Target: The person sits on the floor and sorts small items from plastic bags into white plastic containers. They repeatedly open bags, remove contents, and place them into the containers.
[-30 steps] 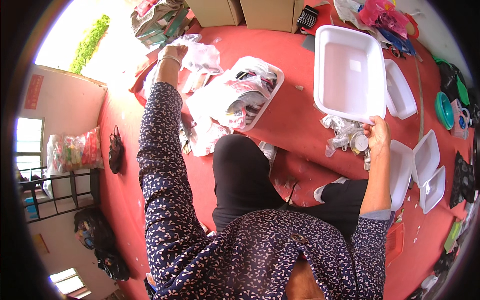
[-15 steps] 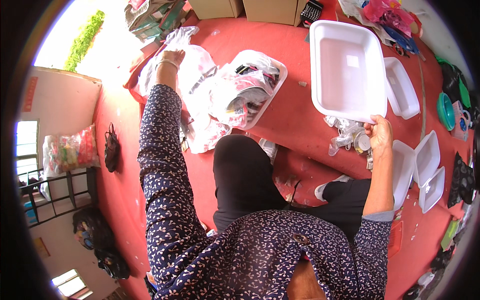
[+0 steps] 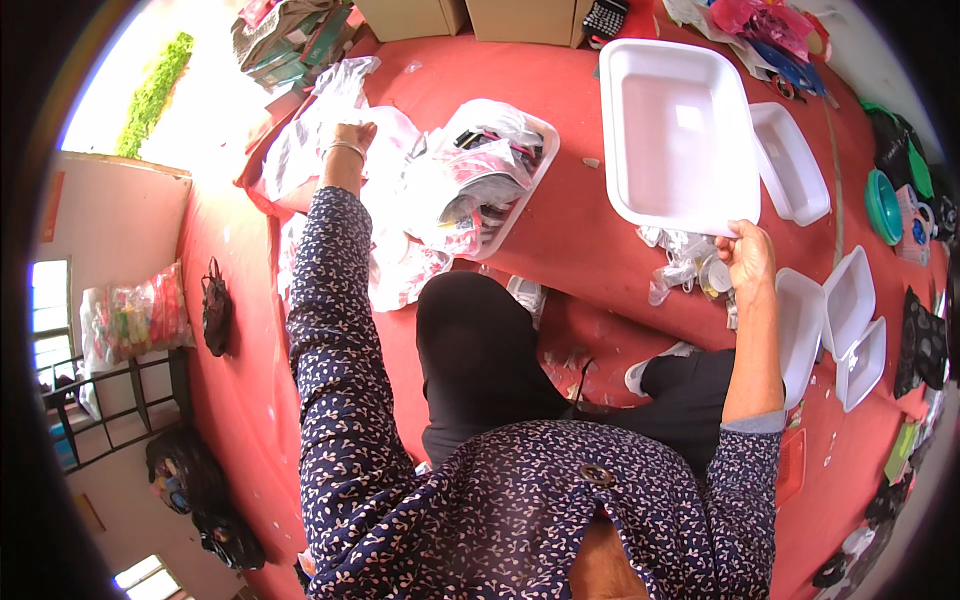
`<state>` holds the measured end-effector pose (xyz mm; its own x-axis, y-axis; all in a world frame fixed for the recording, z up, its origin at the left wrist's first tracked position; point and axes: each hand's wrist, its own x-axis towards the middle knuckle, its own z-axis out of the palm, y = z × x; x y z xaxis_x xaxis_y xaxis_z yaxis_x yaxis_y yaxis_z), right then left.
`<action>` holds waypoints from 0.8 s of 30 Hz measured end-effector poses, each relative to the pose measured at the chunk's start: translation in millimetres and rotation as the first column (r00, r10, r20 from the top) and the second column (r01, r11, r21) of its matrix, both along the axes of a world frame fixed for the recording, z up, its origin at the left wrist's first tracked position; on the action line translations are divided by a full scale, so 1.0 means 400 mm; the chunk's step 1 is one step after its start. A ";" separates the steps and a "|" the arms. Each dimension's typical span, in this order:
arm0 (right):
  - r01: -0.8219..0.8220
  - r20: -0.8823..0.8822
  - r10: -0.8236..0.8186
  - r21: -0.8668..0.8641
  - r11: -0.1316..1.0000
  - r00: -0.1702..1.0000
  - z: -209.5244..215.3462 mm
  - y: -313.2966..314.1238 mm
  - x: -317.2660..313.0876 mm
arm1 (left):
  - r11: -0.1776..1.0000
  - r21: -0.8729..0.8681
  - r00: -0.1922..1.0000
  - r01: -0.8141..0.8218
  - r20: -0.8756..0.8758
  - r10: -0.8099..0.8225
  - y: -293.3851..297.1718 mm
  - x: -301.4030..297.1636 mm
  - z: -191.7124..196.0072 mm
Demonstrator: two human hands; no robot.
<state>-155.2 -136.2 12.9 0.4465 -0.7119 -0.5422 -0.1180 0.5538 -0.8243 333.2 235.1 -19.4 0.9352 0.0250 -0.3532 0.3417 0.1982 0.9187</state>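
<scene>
My left hand (image 3: 350, 138) is closed on a white plastic bag (image 3: 295, 150) at the far left, its fingers partly hidden. The crumpled plastic spreads towards me beside a white tub (image 3: 533, 185) heaped with bagged goods (image 3: 480, 180), whose kind I cannot make out. With thumb and fingers, my right hand (image 3: 750, 258) pinches the near right corner of a large white plastic tub (image 3: 680, 130). Nothing lies inside this tub. Just below its near rim are small clear-wrapped items (image 3: 690, 258).
More white tubs (image 3: 792, 165) lie at the right, several of them near my right forearm (image 3: 755, 350). Cardboard boxes (image 3: 525, 22) line the far edge of the red floor covering (image 3: 440, 75). A green basin (image 3: 882, 207) and black bags are at the far right; a black railing (image 3: 120, 400) stands left.
My left hand has come a little nearer to me, still at the plastic bag. My right hand keeps its pinch on the large tub's corner. The whole view has shifted slightly.
</scene>
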 end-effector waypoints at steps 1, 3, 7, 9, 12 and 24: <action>0.002 0.003 -0.002 -0.008 1.000 1.000 0.004 0.000 -0.003 | 1.000 -0.016 1.000 -0.017 0.009 0.017 -0.010 0.005 0.009; 0.003 0.009 -0.002 -0.022 1.000 1.000 0.006 0.007 0.003 | 0.996 -0.059 0.997 -0.068 0.033 0.070 -0.015 0.018 0.045; 0.034 -0.065 -0.037 -0.048 0.998 0.997 0.028 0.017 0.016 | 0.980 -0.183 0.989 -0.076 0.108 0.097 -0.049 0.021 0.209; 0.033 -0.128 -0.044 -0.094 0.995 0.991 0.027 0.013 0.008 | 0.978 -0.202 0.985 0.051 0.170 -0.017 -0.111 -0.036 0.293; 0.041 -0.191 -0.066 -0.136 0.990 0.979 0.048 0.015 0.009 | 0.937 -0.091 0.901 0.338 0.318 -0.294 -0.222 -0.165 0.411; 0.234 -0.101 -0.245 -0.109 0.966 0.964 0.100 -0.042 -0.076 | 0.814 -0.169 0.829 0.556 0.183 -0.528 -0.598 -0.313 0.292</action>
<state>-185.6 -153.0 52.8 0.1961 -0.8413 -0.5038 -0.0865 0.4969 -0.8635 208.0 -4.0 97.2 0.8102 -0.5593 -0.1752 0.3388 0.2030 0.9187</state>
